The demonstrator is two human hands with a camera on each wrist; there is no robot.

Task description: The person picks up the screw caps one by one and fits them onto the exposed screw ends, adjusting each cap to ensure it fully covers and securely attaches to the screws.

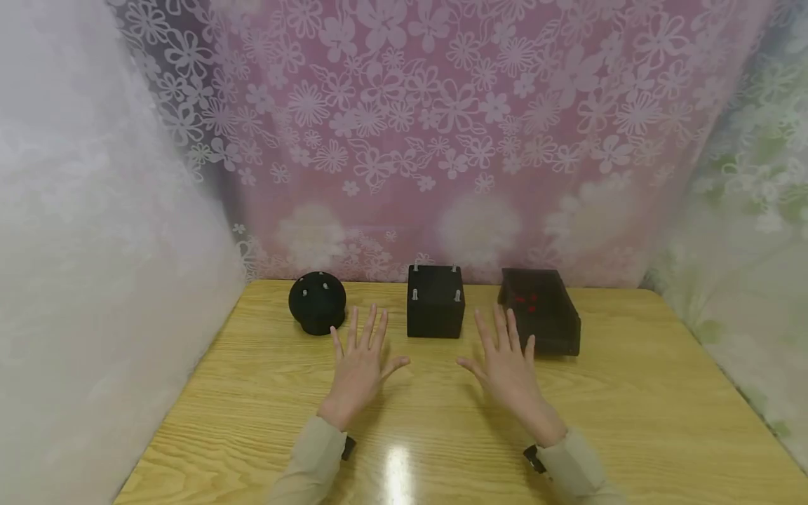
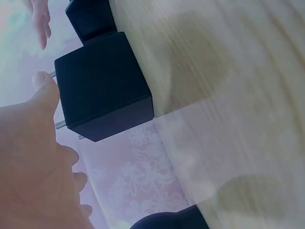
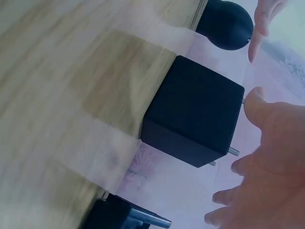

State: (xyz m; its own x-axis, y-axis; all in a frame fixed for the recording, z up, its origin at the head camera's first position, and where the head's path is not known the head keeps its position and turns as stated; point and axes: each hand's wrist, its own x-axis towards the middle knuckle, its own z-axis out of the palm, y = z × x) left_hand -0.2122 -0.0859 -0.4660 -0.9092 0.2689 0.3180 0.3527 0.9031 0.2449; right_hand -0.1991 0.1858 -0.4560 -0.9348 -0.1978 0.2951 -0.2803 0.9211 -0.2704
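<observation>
My left hand (image 1: 358, 370) is held over the table with fingers spread and straight, holding nothing. Its fingertips point toward the gap between a round black piece (image 1: 317, 303) with small metal pegs on top and a black block (image 1: 435, 317) with metal pegs at its top corners. Mirroring it, my right hand (image 1: 510, 375) is spread wide and holds nothing. Its fingers overlap the near left part of a black tray (image 1: 558, 344) in the head view. Small red pieces (image 1: 532, 307) lie inside the tray. Both wrist views show the block (image 2: 102, 78) (image 3: 193, 109) beyond the thumbs.
The wooden table (image 1: 435, 435) reaches back to a pink flowered curtain (image 1: 442, 140). Pale cloth hangs at the left (image 1: 113, 245) and a green-white cloth (image 1: 751, 210) at the right. The block stands between the round piece and the tray, near the table's back edge.
</observation>
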